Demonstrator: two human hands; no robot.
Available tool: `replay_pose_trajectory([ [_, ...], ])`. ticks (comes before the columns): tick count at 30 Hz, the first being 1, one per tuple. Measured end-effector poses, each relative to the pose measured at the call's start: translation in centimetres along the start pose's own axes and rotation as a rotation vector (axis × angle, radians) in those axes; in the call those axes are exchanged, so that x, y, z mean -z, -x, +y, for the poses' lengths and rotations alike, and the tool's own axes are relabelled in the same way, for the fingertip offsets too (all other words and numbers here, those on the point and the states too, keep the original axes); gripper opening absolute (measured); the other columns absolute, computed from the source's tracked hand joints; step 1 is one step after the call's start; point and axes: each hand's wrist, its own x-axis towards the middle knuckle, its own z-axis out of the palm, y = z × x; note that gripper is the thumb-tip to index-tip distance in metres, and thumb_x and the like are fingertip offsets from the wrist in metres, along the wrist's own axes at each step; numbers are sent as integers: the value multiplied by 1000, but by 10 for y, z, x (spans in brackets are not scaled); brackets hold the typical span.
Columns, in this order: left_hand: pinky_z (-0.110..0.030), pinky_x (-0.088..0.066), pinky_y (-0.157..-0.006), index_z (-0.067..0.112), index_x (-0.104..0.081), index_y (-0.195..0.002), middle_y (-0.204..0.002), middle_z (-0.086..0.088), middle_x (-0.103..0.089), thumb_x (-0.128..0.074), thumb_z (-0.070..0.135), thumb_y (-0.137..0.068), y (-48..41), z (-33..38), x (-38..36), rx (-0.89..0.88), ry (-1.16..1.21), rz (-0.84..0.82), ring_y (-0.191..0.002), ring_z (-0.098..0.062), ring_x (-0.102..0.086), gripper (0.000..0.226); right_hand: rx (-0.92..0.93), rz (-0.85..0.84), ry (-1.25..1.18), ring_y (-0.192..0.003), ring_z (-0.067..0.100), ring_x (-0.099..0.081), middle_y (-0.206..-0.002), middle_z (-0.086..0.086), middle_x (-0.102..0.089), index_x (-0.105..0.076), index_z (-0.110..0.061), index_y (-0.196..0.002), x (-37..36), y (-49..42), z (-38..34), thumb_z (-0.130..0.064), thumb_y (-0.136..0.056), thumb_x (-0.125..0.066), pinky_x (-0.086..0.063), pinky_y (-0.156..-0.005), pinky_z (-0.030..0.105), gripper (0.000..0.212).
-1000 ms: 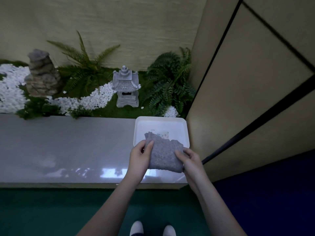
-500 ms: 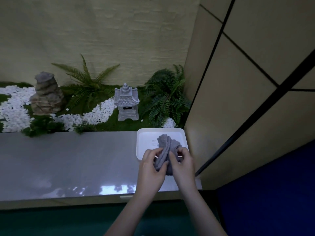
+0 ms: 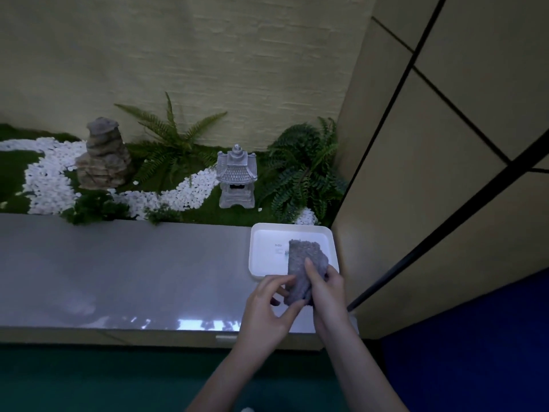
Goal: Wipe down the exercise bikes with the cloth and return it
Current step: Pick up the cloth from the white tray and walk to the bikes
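Grey and nubbly, the cloth (image 3: 306,261) is now a flat, narrow folded strip; half a second ago it was bunched up between both hands, and a second ago it was spread wide. Its far end lies over the white tray (image 3: 263,257) at the right end of the glossy grey ledge (image 3: 118,269), and its near end hangs past the tray's front rim.

The right hand (image 3: 326,292) grips the strip from the right, thumb laid along the top and fingers curled beneath. The left hand (image 3: 264,310) pinches the lower left end between thumb and curved forefinger. Both forearms reach in from the bottom. Behind the ledge stands a small stone lantern (image 3: 236,176).
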Motion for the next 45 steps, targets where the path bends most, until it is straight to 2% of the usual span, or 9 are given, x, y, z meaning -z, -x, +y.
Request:
replay_pose_trajectory([
  [7, -6, -42, -73, 23, -66, -110, -105, 14, -59, -61, 20, -93, 9, -19, 35, 117, -146, 168, -91, 6, -54, 18, 83, -152, 205, -97, 12, -61, -107, -1, -64, -57, -18, -117, -8, -7, 8, -31, -98, -51, -51, -73, 27, 24],
  [13, -12, -42, -74, 17, -66, -114, -102, 9, -62, -56, 19, -95, 39, -34, 53, 278, -336, 292, -85, 2, -57, 22, 174, -382, 475, -86, 7, -60, -94, -5, -60, -51, -23, -101, -4, -11, 21, -33, -101, -41, -47, -65, 24, 14],
  [18, -24, -48, -82, 20, -62, -121, -109, 6, -63, -54, 24, -96, 83, -26, 30, 443, -425, 347, -88, -5, -60, 27, 240, -642, 627, -103, 19, -58, -109, 4, -60, -50, -15, -115, 19, -13, 25, -33, -99, -45, -50, -89, 37, 24],
  [27, -31, -45, -90, 17, -60, -125, -115, 3, -63, -53, 30, -97, 180, 4, -51, 689, -542, 623, -106, -15, -57, 32, 329, -1015, 754, -71, -6, -58, -83, -6, -60, -49, -23, -88, 64, 2, 36, -33, -97, -51, -47, -64, 18, 14],
  [30, -33, -45, -92, 16, -59, -126, -118, 1, -63, -53, 32, -96, 215, 14, -67, 782, -578, 699, -110, -17, -57, 34, 337, -1149, 795, -71, -2, -59, -83, -3, -61, -51, -20, -90, 64, 21, 41, -33, -97, -52, -47, -62, 18, 14],
  [34, -34, -45, -90, 17, -59, -126, -117, 2, -63, -53, 36, -96, 260, 30, -83, 896, -600, 831, -109, -18, -58, 36, 391, -1301, 868, -73, 19, -57, -77, 3, -57, -47, -19, -81, 63, 52, 50, -32, -97, -51, -44, -61, 33, 21],
  [38, -33, -44, -92, 18, -58, -127, -119, 3, -62, -53, 38, -95, 302, 46, -99, 1003, -585, 938, -113, -17, -57, 38, 422, -1455, 903, -79, 18, -58, -83, 4, -60, -49, -20, -85, 65, 87, 63, -30, -97, -52, -47, -68, 30, 16],
  [41, -32, -41, -93, 20, -56, -129, -123, 5, -60, -52, 41, -96, 337, 60, -115, 1091, -591, 996, -116, -16, -54, 40, 424, -1578, 923, -76, 11, -60, -85, 3, -62, -53, -14, -93, 72, 116, 72, -32, -96, -52, -45, -60, 14, 19],
  [45, -32, -41, -94, 23, -54, -130, -127, 8, -57, -49, 44, -96, 391, 82, -146, 1204, -563, 1083, -118, -14, -52, 41, 470, -1722, 932, -78, 26, -61, -85, 12, -62, -53, -6, -94, 96, 166, 87, -31, -95, -54, -49, -64, 38, 26],
])
